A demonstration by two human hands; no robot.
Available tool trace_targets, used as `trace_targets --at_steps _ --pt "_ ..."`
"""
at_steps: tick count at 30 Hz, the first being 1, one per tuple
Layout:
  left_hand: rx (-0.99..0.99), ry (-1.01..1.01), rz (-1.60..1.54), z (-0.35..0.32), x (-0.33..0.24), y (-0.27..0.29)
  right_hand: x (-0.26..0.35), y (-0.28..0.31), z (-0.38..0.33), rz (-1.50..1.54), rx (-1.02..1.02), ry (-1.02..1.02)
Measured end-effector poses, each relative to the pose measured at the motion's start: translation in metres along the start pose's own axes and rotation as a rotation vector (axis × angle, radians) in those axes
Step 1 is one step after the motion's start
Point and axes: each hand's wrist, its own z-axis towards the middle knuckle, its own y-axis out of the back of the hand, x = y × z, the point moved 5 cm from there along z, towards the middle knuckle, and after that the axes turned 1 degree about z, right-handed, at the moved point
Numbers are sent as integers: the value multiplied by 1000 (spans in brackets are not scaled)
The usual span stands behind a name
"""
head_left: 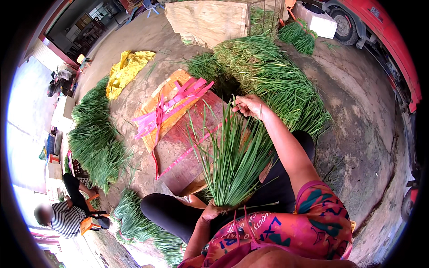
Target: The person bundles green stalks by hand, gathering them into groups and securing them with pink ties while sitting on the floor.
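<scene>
My left hand (pixel 212 211) is closed around the base of a bunch of garlic chives (pixel 232 165), low in front of my body. The long green blades fan away from me, over a worn reddish board (pixel 178 167). Beyond the blade tips, my right hand (pixel 249 106) is raised with its fingers pinched together. A thin greenish bit shows at the fingertips, too small to name. Just past that hand lies a large heap of chives (pixel 272 76). On the board's far end, pink plastic strips (pixel 178 100) rest on an orange sack (pixel 154 105).
More chives (pixel 96 134) lie in a long pile on the left, with another row (pixel 140 223) at lower left. A yellow sack (pixel 127 69) sits on the concrete floor. At left, a person in a striped shirt (pixel 67 219) sits low. A red truck (pixel 389 40) stands at right.
</scene>
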Motion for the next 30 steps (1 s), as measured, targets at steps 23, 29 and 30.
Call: trace_targets --at_steps 23,29,30 --pt "-18 -5 68 -1 -5 -2 -3 6 2 -203 27 12" --pt "15 -48 -1 0 -7 -5 9 4 -8 -134 96 51" --pt "23 -50 -2 0 -9 -6 7 7 -5 -114 94 70"
